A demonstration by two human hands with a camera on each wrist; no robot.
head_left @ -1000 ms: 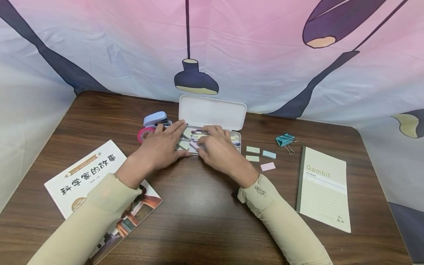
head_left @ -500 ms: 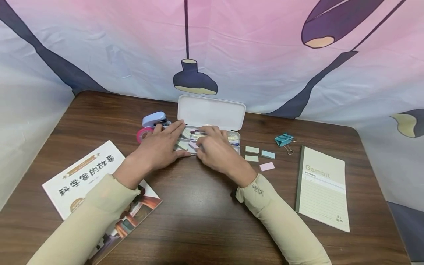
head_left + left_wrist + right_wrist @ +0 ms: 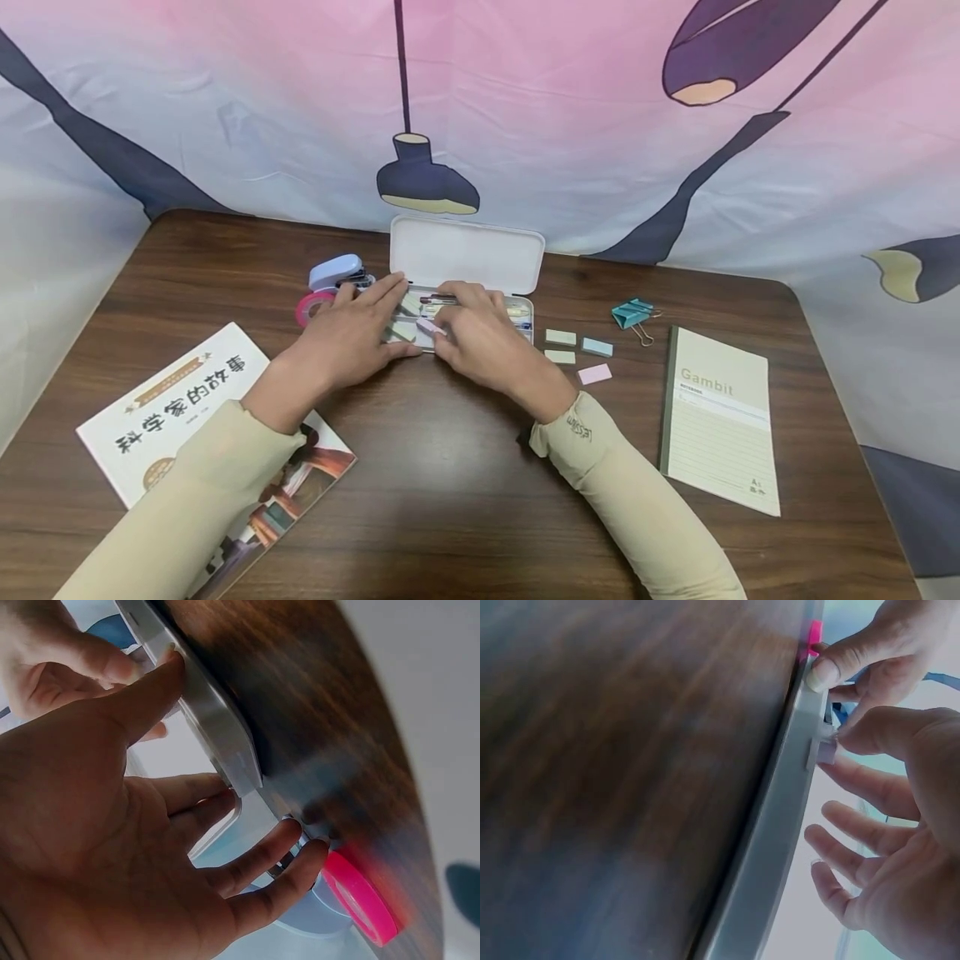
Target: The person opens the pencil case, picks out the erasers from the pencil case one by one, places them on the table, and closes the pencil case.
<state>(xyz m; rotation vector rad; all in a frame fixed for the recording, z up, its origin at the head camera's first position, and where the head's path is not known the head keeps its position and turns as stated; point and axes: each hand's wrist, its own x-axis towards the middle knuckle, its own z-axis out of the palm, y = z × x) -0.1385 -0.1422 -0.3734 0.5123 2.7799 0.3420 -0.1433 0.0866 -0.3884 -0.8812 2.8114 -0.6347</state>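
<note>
A white pencil case [image 3: 467,254] stands with its lid raised at the back of the table. My left hand [image 3: 352,337] spans its left end with long, extended fingers, and the thumb rests on the front wall. Between thumb and index finger, my right hand [image 3: 487,346] pinches a pale purple eraser [image 3: 827,750] right at the front rim. Pale green erasers [image 3: 401,332] lie in the left part of the case. Pens [image 3: 517,312] lie further right inside, partly covered by the right hand.
Beside the left hand are a blue stapler [image 3: 335,271] and a pink tape roll [image 3: 303,310]. Several erasers [image 3: 560,337] lie right of the case, near teal binder clips [image 3: 632,312] and a notebook [image 3: 716,425]. A book [image 3: 172,417] lies under the left forearm.
The head view has turned slightly, so everything sits a little further left in it. Both hands stay at the case, with the right fingers still on the purple eraser.
</note>
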